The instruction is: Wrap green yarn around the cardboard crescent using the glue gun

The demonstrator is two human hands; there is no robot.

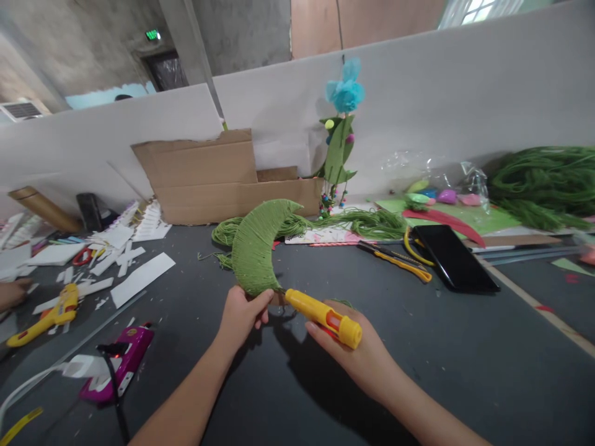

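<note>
No legible text — green lit sign (152, 34) above dark doorway (167, 69) — characters too blurred to read.

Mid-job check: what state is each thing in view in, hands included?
Green yarn-wrapped crescent: held near its lower end in left hand
Yellow plastic glue gun: held in right hand, pointing at crescent's lower end
Second yellow plastic glue gun: lying down, unheld
Black flat rectangular device: screen dark
Purple plastic power strip: red light glowing at black plug
Green wall sign: lit

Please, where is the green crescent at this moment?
In the head view, the green crescent is just left of centre, its lower end held by the left hand, near the yellow glue gun in the right hand.
</note>
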